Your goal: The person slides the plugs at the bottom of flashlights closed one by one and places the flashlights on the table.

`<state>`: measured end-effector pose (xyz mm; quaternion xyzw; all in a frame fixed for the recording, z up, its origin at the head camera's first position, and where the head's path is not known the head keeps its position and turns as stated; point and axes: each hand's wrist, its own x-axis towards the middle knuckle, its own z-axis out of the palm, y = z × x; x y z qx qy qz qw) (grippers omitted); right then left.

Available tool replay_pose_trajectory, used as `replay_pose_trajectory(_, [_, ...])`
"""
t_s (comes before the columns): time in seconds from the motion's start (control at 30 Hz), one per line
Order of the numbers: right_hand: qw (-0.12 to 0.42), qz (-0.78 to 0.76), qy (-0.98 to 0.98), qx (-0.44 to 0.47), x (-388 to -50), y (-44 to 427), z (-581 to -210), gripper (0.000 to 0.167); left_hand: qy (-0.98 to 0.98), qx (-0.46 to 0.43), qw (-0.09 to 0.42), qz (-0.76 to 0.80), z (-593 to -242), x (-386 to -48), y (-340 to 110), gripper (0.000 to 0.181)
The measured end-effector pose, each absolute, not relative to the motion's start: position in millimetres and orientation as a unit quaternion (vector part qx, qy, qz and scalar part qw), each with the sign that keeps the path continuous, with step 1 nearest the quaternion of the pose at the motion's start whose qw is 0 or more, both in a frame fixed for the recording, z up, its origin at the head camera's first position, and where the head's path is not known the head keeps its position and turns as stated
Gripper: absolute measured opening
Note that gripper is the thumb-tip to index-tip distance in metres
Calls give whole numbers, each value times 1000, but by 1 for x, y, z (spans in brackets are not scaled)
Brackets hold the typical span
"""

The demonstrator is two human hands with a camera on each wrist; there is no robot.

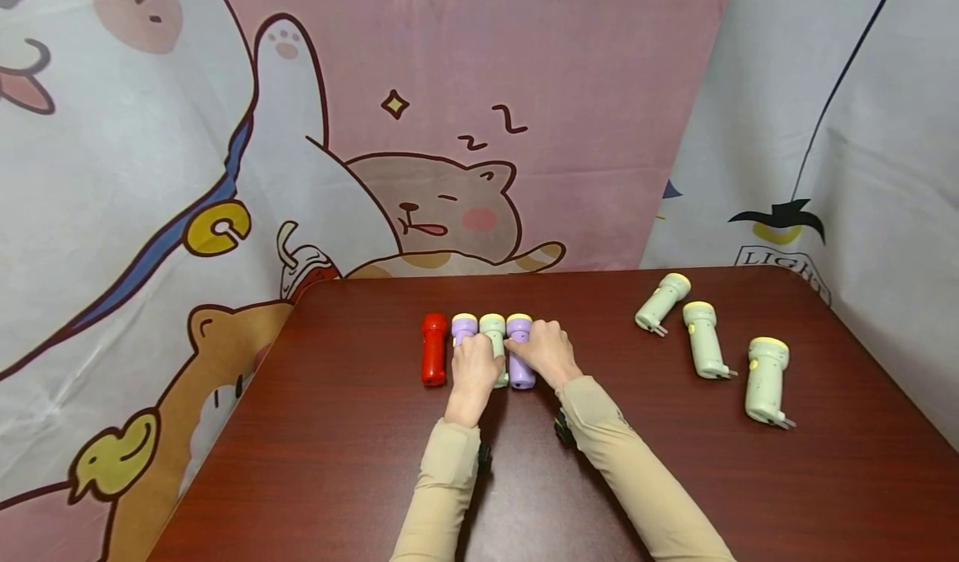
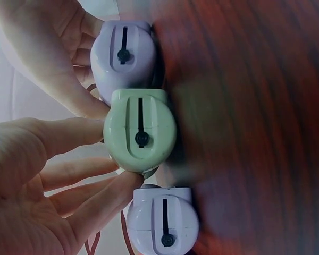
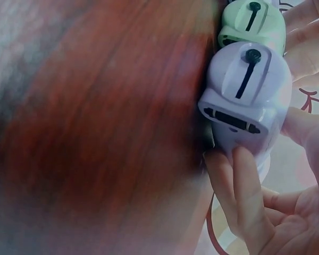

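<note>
In the head view, a red flashlight (image 1: 434,350), a purple flashlight (image 1: 464,326), a pale green flashlight (image 1: 492,325) and a second purple flashlight (image 1: 520,372) lie side by side, lens ends away from me. My left hand (image 1: 474,370) holds the green flashlight (image 2: 141,130) between thumb and fingers, as the left wrist view shows; the hand partly covers the left purple one. My right hand (image 1: 549,352) grips the right purple flashlight (image 3: 248,90), thumb on one side and fingers on the other. That purple one touches the green one.
Three more pale green flashlights (image 1: 704,341) lie at the right of the brown table (image 1: 337,462), their plug prongs folded out. A cartoon-printed cloth (image 1: 599,129) hangs behind the table's far edge.
</note>
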<state>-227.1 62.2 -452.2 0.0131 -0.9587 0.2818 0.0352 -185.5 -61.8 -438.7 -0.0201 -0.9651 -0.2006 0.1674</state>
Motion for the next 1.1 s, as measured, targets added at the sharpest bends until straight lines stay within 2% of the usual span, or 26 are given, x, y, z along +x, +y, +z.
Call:
replay_pose_trajectory(0.7, [34, 282, -959, 6, -226, 64, -451, 45, -964, -21, 166, -207, -441, -187, -63, 23])
replay_pose_trajectory(1.1, [63, 270, -961, 6, -227, 76, -445, 41, -964, -25, 172, -201, -442, -187, -63, 24])
